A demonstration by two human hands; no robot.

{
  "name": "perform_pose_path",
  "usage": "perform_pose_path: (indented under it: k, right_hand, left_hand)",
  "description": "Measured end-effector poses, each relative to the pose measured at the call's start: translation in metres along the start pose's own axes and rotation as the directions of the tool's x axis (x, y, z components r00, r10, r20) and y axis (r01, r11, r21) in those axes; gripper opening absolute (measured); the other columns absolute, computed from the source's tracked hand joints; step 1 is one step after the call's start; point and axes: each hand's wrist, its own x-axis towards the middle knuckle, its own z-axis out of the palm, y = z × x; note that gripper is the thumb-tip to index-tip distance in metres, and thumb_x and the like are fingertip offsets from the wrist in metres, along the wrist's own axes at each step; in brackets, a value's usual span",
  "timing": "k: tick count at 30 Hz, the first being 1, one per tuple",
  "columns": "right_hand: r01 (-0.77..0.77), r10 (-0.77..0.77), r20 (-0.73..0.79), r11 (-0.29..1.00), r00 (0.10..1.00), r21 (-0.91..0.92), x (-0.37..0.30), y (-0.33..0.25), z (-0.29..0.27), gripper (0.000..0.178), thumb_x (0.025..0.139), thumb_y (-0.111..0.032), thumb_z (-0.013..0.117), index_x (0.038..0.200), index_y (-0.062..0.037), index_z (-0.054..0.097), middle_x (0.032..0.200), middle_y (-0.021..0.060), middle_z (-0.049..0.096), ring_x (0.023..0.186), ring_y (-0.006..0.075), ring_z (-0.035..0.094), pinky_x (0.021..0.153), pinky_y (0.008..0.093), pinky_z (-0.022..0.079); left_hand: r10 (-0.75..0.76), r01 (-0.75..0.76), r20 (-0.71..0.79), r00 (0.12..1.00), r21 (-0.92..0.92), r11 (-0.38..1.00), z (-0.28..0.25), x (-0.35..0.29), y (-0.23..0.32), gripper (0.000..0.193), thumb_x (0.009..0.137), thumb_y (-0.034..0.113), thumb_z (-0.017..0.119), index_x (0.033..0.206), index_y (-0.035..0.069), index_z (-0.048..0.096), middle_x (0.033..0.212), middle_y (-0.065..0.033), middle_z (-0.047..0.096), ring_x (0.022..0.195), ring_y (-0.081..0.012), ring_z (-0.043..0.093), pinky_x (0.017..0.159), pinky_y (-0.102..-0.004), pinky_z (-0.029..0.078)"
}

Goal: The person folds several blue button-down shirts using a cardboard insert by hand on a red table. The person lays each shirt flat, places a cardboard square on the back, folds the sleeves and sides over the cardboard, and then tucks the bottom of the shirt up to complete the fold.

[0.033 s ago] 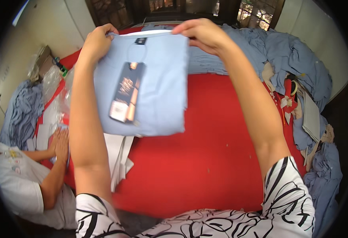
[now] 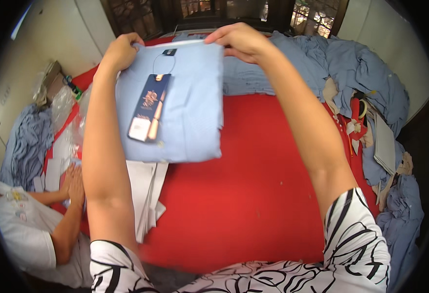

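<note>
A folded light-blue shirt (image 2: 192, 107) hangs in front of me, raised over the red table, with its lower edge downward. My left hand (image 2: 121, 51) pinches its upper left corner. My right hand (image 2: 239, 41) is closed on the upper right corner, with the fingertips at the white upper edge. A dark hang tag (image 2: 149, 108) with a pale sticker lies against the shirt front on a thin loop. Above the tag shows a small black neck label (image 2: 169, 52). The back of the shirt is hidden.
Long white sheets (image 2: 148, 195) lie on the red table (image 2: 253, 195) below my left forearm. A co-worker's hands (image 2: 75, 185) press down at the left edge. Heaped blue garments (image 2: 366, 73) line the far and right sides. Clear plastic bags (image 2: 64, 107) lie at left.
Both my hands and the shirt have shifted slightly left, and the shirt's lower edge sits a little higher. The grip looks the same.
</note>
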Motion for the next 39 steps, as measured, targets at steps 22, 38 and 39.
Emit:
perform_pose_path:
  k: [22,38,39]
  right_hand:
    - [-0.560,-0.276,-0.605,0.230,0.746,-0.796,0.062,0.243,-0.156,0.021,0.085,-0.025,0.068,0.102,-0.0126,0.065,0.111,0.0103,0.060,0.110,0.0332,0.053,0.090,0.0514,0.042]
    - [-0.212,-0.477,-0.413,0.418,0.776,-0.883,0.008,0.223,-0.221,0.011,0.084,-0.012,0.066,0.088,-0.0039,0.060,0.095,0.0143,0.058,0.097,0.0365,0.055,0.080,0.0444,0.046]
    - [-0.194,-0.504,-0.414,0.431,0.758,-0.881,-0.010,0.207,-0.217,0.010,0.085,-0.011,0.065,0.088,-0.0034,0.059,0.094,0.0147,0.058,0.096,0.0368,0.054,0.080,0.0445,0.045]
  left_hand:
    - [-0.387,0.402,0.164,0.908,-0.072,0.913,0.299,0.099,-0.139,0.043,0.092,0.042,0.051,0.121,0.013,0.064,0.127,-0.0145,0.060,0.117,-0.0363,0.056,0.099,-0.0436,0.044]
    - [-0.151,0.094,0.307,0.940,0.193,0.977,0.231,-0.062,0.063,0.083,0.076,0.078,0.053,0.144,0.032,0.045,0.159,-0.0049,0.025,0.147,-0.0432,0.011,0.107,-0.0758,0.010]
    - [-0.151,0.088,0.307,0.940,0.209,0.974,0.231,-0.061,0.065,0.082,0.077,0.078,0.053,0.145,0.032,0.045,0.160,-0.0048,0.024,0.147,-0.0432,0.011,0.107,-0.0758,0.010]
